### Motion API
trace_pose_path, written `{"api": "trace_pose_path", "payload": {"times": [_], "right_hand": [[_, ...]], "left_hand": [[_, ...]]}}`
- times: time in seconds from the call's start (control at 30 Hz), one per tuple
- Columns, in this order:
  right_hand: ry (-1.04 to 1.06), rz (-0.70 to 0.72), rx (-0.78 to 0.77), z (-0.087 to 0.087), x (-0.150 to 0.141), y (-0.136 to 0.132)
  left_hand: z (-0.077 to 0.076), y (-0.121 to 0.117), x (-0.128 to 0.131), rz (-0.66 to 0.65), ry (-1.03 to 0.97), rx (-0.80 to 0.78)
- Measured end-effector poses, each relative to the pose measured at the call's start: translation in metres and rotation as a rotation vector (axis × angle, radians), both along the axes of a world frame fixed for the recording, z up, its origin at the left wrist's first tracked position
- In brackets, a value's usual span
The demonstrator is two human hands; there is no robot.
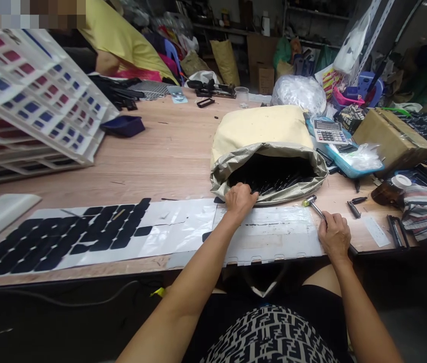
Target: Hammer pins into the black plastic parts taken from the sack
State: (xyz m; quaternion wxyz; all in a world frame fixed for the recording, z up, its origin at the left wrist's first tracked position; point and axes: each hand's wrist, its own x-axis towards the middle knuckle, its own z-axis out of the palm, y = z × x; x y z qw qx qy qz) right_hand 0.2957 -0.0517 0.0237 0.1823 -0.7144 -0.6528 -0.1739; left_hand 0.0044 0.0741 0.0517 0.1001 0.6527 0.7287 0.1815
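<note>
My left hand (240, 201) is at the front lip of a cream sack (262, 126) lying on its side. Its fingers curl over the edge, and whatever they grip is hidden. Many thin black pieces (281, 182) lie inside the sack's dark mouth. To the right, my right hand (334, 236) is closed round the handle of a small hammer (313, 201) with a yellowish head. Between my hands a white sheet (273, 237) covers the table's front edge. Flat black pieces (103, 227) are laid in rows on white paper to the left.
A white plastic basket (39, 101) leans at the left. A calculator (328, 132), a blue tray (364, 169), a cardboard box (394, 136) and a brown jar (390, 190) stand at the right. Across the table, a person in a yellow top (130, 40) bends over black parts.
</note>
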Motion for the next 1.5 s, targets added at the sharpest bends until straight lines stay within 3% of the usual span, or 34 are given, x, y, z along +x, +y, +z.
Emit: {"api": "trace_pose_path", "payload": {"times": [0.13,0.23,0.37,0.43,0.6,1.5], "right_hand": [[0.005,-0.001,-0.005,0.001,-0.001,0.000],[0.005,-0.006,0.001,0.003,-0.002,0.000],[0.007,-0.010,0.003,0.004,-0.003,0.000],[0.009,-0.008,0.009,0.004,-0.003,0.000],[0.020,-0.005,0.029,0.003,-0.002,0.001],[0.026,-0.014,0.010,0.004,-0.004,-0.002]], "left_hand": [[0.007,-0.022,-0.015,-0.036,-0.058,0.198],[0.009,-0.051,-0.023,-0.164,-0.181,0.337],[-0.009,-0.086,-0.023,-0.498,-0.405,0.261],[-0.023,-0.094,-0.021,-0.559,-0.422,0.172],[-0.040,-0.093,-0.020,-0.547,-0.414,0.069],[-0.038,-0.095,-0.020,-0.558,-0.432,0.125]]}}
